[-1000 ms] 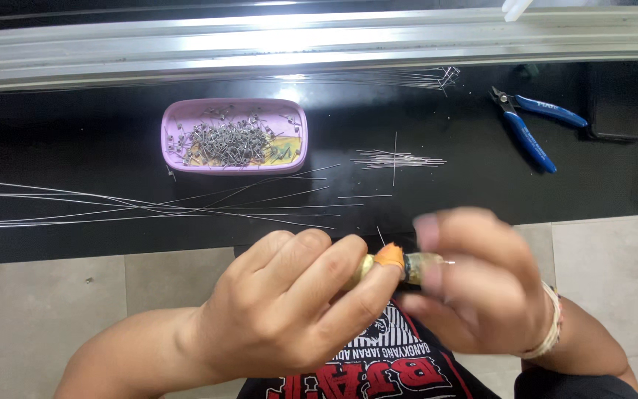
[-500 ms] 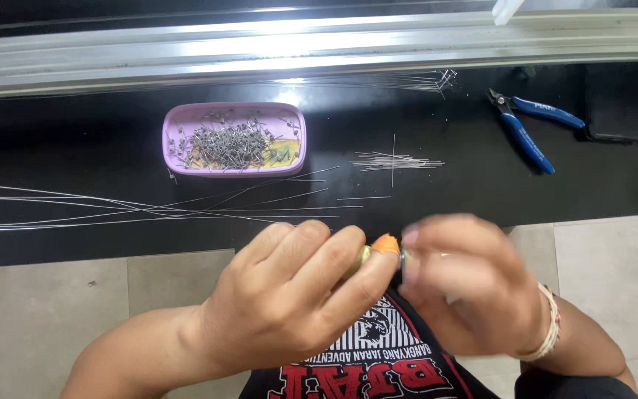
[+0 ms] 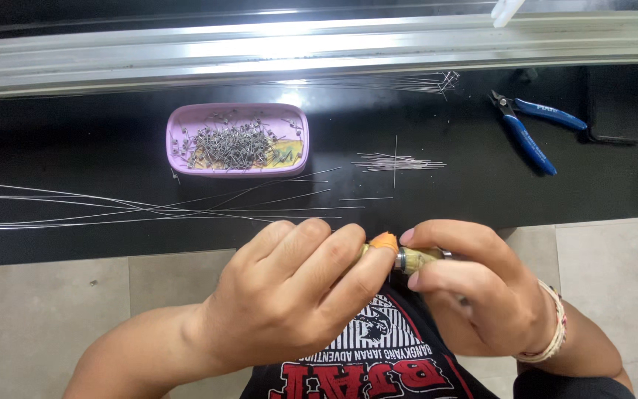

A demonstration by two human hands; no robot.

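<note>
Now one pink tray (image 3: 179, 122), far on the left, holds lots of small metal pins (image 3: 232, 145). Near, the left hand (image 3: 289, 295) and right hand (image 3: 474, 284) both squeeze one little orange-tipped tool (image 3: 400, 255). One pair of blue pliers (image 3: 529, 125) lies far right.

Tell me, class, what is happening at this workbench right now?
A person sits at a black worktop and holds a small yellowish tool with a metal collar between both hands. The left hand wraps around one end, an orange cover on its thumb, and the right hand pinches the other end. Beyond lie long thin wires, a bundle of short cut wires, a pink tray of small bent wire pieces and blue-handled cutters, untouched.
</note>
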